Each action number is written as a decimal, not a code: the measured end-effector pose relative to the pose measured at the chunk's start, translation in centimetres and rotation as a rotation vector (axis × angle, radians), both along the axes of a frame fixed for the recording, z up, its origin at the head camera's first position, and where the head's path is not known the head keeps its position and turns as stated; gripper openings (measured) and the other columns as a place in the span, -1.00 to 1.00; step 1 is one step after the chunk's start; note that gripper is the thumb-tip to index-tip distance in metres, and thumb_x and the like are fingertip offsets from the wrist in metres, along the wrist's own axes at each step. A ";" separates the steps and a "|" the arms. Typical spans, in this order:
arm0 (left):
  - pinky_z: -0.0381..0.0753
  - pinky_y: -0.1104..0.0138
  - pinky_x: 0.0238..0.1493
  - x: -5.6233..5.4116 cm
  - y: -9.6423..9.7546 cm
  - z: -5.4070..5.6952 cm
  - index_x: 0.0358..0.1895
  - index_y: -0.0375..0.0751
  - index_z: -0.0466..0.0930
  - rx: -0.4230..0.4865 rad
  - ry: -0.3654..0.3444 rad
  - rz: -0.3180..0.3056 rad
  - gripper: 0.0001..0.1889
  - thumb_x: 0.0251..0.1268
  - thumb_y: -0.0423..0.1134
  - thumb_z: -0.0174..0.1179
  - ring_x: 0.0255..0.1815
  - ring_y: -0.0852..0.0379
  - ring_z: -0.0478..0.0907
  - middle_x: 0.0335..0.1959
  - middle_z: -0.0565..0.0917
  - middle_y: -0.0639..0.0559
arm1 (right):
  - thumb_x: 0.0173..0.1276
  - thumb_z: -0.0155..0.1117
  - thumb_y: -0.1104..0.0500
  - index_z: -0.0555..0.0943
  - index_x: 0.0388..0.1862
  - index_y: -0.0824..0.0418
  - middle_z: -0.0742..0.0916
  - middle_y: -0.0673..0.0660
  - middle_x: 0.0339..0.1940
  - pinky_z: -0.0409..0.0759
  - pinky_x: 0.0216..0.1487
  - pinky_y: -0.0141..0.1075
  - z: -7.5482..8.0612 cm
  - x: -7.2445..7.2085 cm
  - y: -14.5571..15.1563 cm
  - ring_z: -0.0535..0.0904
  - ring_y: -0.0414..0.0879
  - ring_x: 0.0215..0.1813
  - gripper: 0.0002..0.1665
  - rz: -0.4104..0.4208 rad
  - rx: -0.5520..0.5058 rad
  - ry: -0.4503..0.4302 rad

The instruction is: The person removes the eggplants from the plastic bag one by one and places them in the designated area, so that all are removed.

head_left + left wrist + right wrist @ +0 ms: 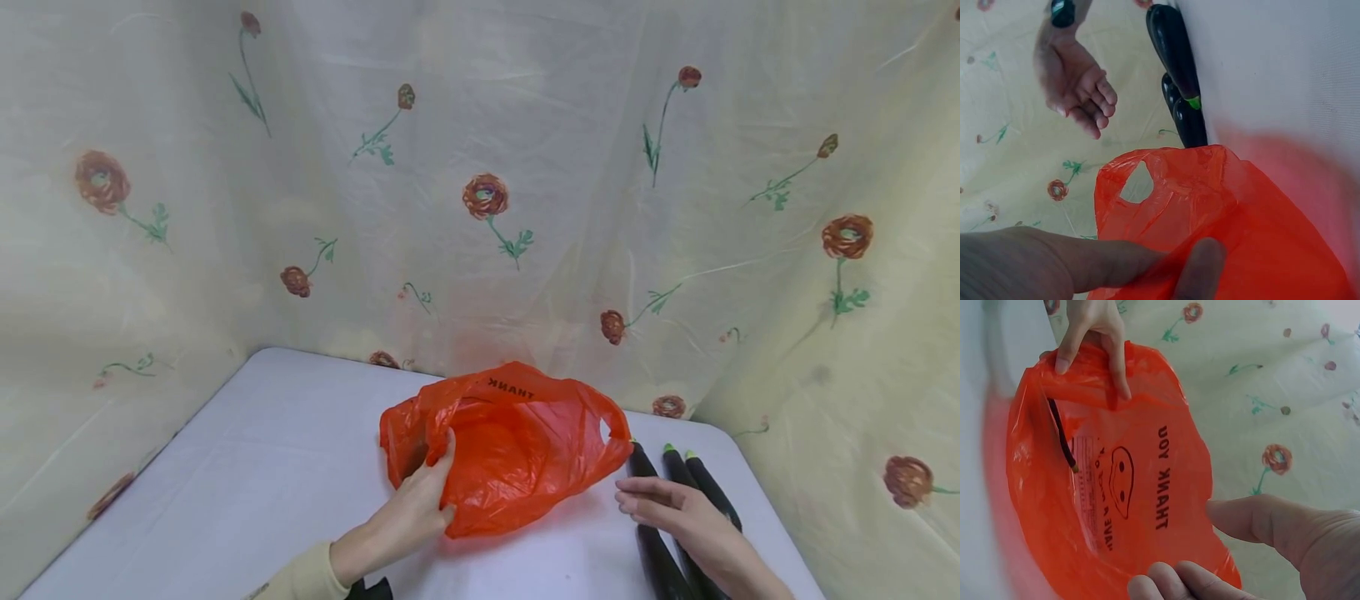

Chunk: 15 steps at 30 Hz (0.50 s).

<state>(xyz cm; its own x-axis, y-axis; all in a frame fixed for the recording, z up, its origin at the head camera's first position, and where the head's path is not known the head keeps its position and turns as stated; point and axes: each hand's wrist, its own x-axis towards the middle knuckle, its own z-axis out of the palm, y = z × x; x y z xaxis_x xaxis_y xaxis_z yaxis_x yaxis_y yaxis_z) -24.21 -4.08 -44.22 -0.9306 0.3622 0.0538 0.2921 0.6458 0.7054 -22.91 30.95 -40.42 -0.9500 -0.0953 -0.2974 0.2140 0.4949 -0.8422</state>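
Observation:
A red plastic carrier bag with "THANK YOU" printing stands on the white table, its mouth spread toward me. My left hand pinches the bag's left edge between thumb and fingers; in the left wrist view the thumb presses the film. My right hand is held palm inward to the right of the bag, fingers loosely bent and holding nothing. Below and beside it lie three dark eggplants with green ends, partly hidden by that hand. In the right wrist view, a dark narrow shape shows at the bag's mouth; I cannot tell what it is.
The white table ends at the back and sides against a flower-printed sheet. A small black object, partly out of view, is beneath my left wrist at the front edge.

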 end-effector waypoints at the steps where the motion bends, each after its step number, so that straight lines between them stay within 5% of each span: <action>1: 0.56 -0.01 0.10 0.0 0.0 0.0 0.53 -0.34 -0.17 -0.002 0.007 -0.001 -0.03 0.14 -0.44 0.28 0.23 -0.12 0.45 0.41 0.29 -0.30 | 0.28 0.27 -0.18 0.45 0.31 0.24 0.67 0.13 0.16 0.50 0.24 0.06 0.1 -0.1 -0.2 0.61 -0.08 0.06 -0.25 0.010 -0.004 0.003; 15: 0.52 -0.04 0.14 0.1 -0.1 -0.1 0.53 -0.36 -0.17 -0.009 0.045 -0.010 -0.02 0.13 -0.44 0.30 0.28 -0.15 0.42 0.42 0.28 -0.31 | 0.19 0.35 -0.21 0.52 0.26 0.17 0.69 0.09 0.11 0.51 0.20 0.08 1.7 -1.1 -4.3 0.59 -0.09 0.04 -0.25 0.025 0.000 0.006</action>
